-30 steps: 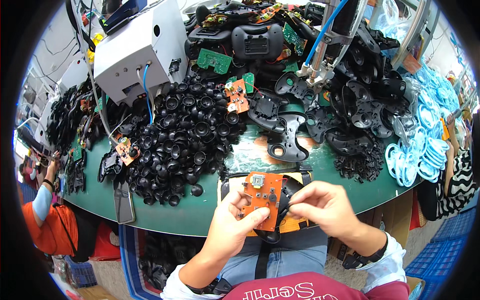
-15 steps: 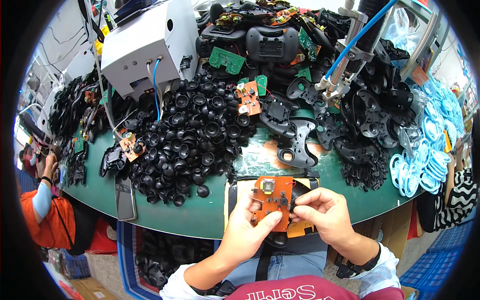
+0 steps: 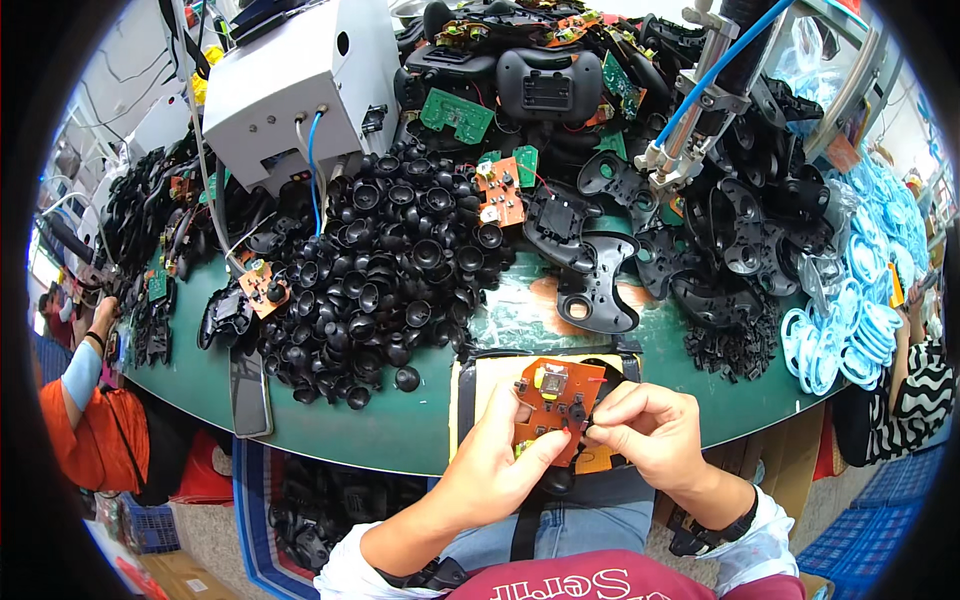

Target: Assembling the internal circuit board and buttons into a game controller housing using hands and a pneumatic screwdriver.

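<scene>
My left hand (image 3: 490,447) grips an orange circuit board (image 3: 549,410) by its left side, thumb across the lower part of its face. The board carries a square metal-topped component with yellow-green sides, a round black part and several small switches. At the board's right edge, my right hand (image 3: 658,432) has thumb and forefinger pinched together, close to the black part. What the pinch holds, if anything, is hidden by the fingers. Part of a black controller (image 3: 557,481) shows below the board, over a yellow pad (image 3: 480,392) at the table's front edge.
Black thumbstick caps (image 3: 390,265) form a large heap left of centre. Controller shells (image 3: 597,290) and green circuit boards (image 3: 455,117) lie behind. A grey machine (image 3: 290,95), a metal press (image 3: 690,120), light-blue rings (image 3: 850,335) and a phone (image 3: 250,395) stand or lie around. Other people sit at both sides.
The circuit board has turned and tilted clockwise and shifted slightly right. My left hand has moved with it, and my right hand stays pinched at its right edge.
</scene>
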The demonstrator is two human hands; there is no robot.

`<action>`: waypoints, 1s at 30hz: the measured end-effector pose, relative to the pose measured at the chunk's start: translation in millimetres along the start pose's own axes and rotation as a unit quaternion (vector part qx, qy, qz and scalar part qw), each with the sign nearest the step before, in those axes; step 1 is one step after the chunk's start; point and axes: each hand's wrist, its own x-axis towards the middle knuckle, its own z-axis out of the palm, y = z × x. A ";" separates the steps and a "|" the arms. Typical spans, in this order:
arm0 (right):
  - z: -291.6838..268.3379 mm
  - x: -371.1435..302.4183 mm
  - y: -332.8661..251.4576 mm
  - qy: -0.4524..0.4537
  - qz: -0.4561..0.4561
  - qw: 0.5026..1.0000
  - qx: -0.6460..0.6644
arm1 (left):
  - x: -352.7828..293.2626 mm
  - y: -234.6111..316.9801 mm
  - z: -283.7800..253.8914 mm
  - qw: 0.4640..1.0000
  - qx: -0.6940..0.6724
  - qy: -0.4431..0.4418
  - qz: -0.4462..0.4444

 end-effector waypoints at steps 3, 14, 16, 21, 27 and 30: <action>-10.8 4.2 -6.8 -0.077 0.002 0.997 0.024 | 5.5 3.0 -3.2 0.999 -0.038 -0.027 -0.013; -19.3 38.0 -28.5 -0.197 -0.218 0.837 -0.462 | 29.6 19.9 -19.7 0.988 0.067 -0.121 -0.073; -17.1 35.6 -23.1 -0.184 -0.219 0.846 -0.449 | 33.4 19.9 -20.7 0.985 0.114 -0.122 -0.042; -22.8 41.1 -37.1 -0.161 -0.087 0.949 -0.257 | 29.3 34.8 -12.8 0.982 0.101 -0.091 -0.132; -27.9 36.9 -14.9 0.018 0.010 0.999 -0.026 | 10.9 3.9 -39.1 0.938 0.316 -0.063 0.131; -18.8 38.5 -9.8 0.059 -0.009 0.998 -0.020 | -0.7 -7.9 -15.1 0.951 0.279 -0.098 0.091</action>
